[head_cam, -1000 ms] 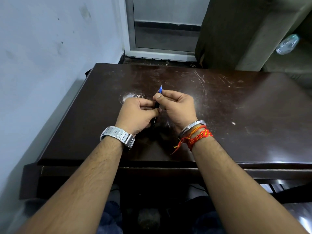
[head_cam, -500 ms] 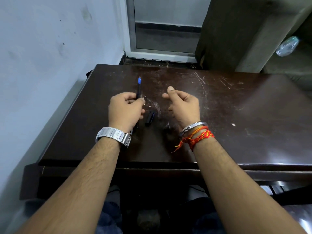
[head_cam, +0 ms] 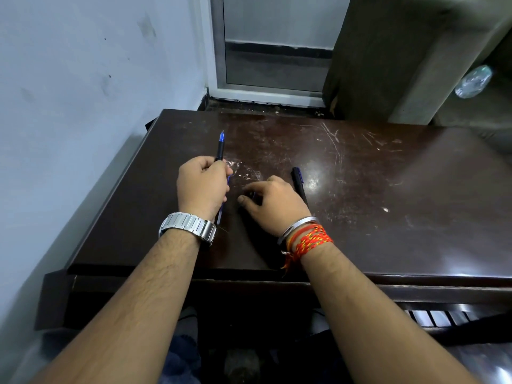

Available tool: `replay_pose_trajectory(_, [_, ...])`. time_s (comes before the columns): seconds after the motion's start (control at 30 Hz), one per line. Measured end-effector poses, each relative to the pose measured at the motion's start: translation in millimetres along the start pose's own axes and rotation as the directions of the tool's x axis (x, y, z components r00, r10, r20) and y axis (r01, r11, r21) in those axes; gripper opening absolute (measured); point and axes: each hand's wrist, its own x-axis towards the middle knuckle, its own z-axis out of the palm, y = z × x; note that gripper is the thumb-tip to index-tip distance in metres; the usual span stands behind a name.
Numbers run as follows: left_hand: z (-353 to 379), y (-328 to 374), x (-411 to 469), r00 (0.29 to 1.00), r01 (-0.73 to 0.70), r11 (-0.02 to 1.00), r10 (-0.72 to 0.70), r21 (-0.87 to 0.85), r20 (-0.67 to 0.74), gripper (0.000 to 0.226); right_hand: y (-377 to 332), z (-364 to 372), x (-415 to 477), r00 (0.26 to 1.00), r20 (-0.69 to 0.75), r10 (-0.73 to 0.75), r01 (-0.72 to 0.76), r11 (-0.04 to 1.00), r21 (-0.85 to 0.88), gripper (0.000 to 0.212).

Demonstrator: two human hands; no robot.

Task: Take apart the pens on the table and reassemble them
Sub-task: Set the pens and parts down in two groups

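Pen, blue tip pointing toward 12 o'clock, is being gripped in the curled fingers of the left hand over the dark table. At 3 o'clock from it, the right hand is bending its fingers over a small dark part; whether they are pinching it cannot be told. A second pen, black, is lying just beside that hand at 1 o'clock.

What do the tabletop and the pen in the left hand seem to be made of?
Tabletop: likely varnished wood or laminate, dark brown and glossy; it mirrors light and shows pale scratches. Pen in the left hand: probably plastic, black barrel with a blue end; too small to be sure.
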Motion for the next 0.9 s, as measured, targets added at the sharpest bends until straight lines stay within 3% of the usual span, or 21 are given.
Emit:
replay_pose_trajectory(0.2, [2.8,-1.8,-1.4,0.998,0.0,1.0,0.001,-0.006,0.065,0.018,-4.1,-7.8,-0.5,0.998,0.019,0.058,-0.059,0.997,0.046,0.016])
replay_pose_trajectory(0.4, [4.5,-2.1,-3.1,0.993,0.013,1.0,-0.013,0.003,0.116,0.014,1.7,-7.1,6.0,0.976,0.039,0.216,-0.218,0.974,0.061,0.023])
replay_pose_trajectory(0.47, [5.1,-0.1,-5.2,0.989,0.03,0.999,-0.028,-0.016,0.146,0.012,5.6,-9.8,7.3,0.973,-0.004,0.231,-0.227,0.962,0.153,0.02])
replay_pose_trajectory(0.53, [5.1,3.2,-7.6,0.982,0.066,0.997,-0.056,-0.047,0.181,0.012,7.8,-16.1,7.7,0.959,-0.146,0.244,-0.195,0.937,0.289,0.02])
replay_pose_trajectory(0.63, [4.9,8.0,-13.1,0.95,0.149,0.986,-0.121,-0.078,0.288,0.01,8.2,-28.9,9.5,0.883,-0.324,0.339,-0.094,0.805,0.586,0.01])
replay_pose_trajectory(0.73, [5.1,9.9,-18.4,0.899,0.201,0.978,-0.163,-0.053,0.407,0.006,5.9,-38.4,10.0,0.848,-0.345,0.403,0.047,0.591,0.806,0.007])
replay_pose_trajectory(0.8, [5.5,9.8,-20.3,0.878,0.205,0.979,-0.174,-0.021,0.445,0.01,5.7,-41.5,9.1,0.847,-0.352,0.398,0.129,0.489,0.863,0.003])
replay_pose_trajectory(0.9, [6.3,10.1,-22.0,0.865,0.198,0.98,-0.179,0.01,0.469,0.012,6.5,-42.2,8.2,0.849,-0.35,0.395,0.164,0.432,0.887,0.014])
